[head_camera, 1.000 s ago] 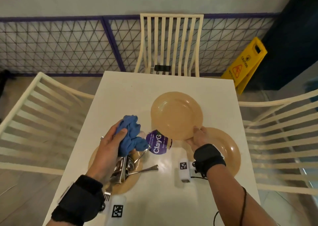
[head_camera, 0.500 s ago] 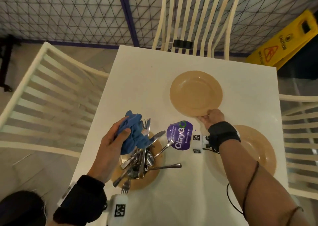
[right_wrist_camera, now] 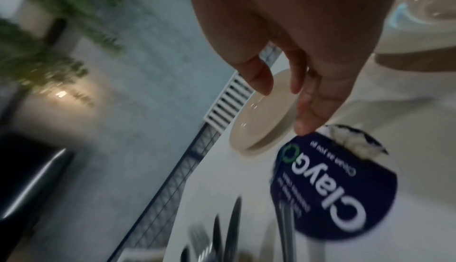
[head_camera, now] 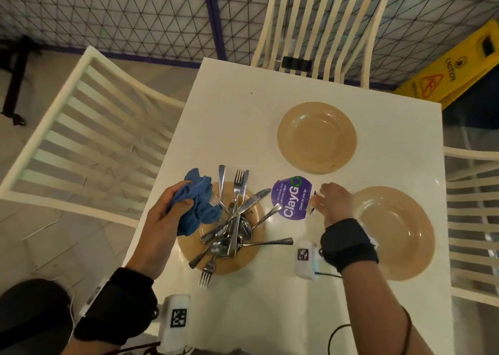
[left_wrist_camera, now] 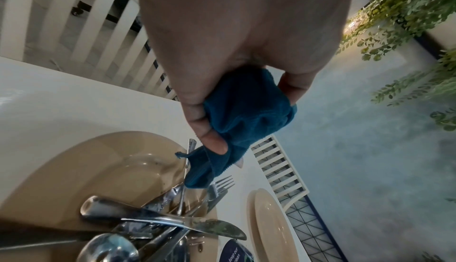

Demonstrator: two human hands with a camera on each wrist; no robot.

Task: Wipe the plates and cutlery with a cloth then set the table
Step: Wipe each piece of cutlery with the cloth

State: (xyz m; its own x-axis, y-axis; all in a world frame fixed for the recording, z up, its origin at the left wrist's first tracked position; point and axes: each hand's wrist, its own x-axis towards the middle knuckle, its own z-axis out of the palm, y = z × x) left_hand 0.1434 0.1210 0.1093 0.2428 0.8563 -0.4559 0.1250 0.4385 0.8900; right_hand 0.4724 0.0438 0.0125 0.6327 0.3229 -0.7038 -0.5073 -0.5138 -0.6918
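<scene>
The left hand [head_camera: 162, 227] grips a bunched blue cloth [head_camera: 197, 206] with thumb and fingers curled round it, held over the left edge of the near plate [head_camera: 251, 257], where a heap of cutlery [head_camera: 232, 225] lies, forks, spoons and knives crossing one another. The right hand [head_camera: 333, 203] holds nothing; its fingers [right_wrist_camera: 310, 114] are loose and nearly straight, above the white table [head_camera: 235, 117] just beside a round purple sticker [head_camera: 293, 198]. A bare plate [head_camera: 316, 137] sits farther off, a third plate [head_camera: 405, 235] at right, partly behind the right wrist. White slatted chairs [head_camera: 89, 127] stand around the table
</scene>
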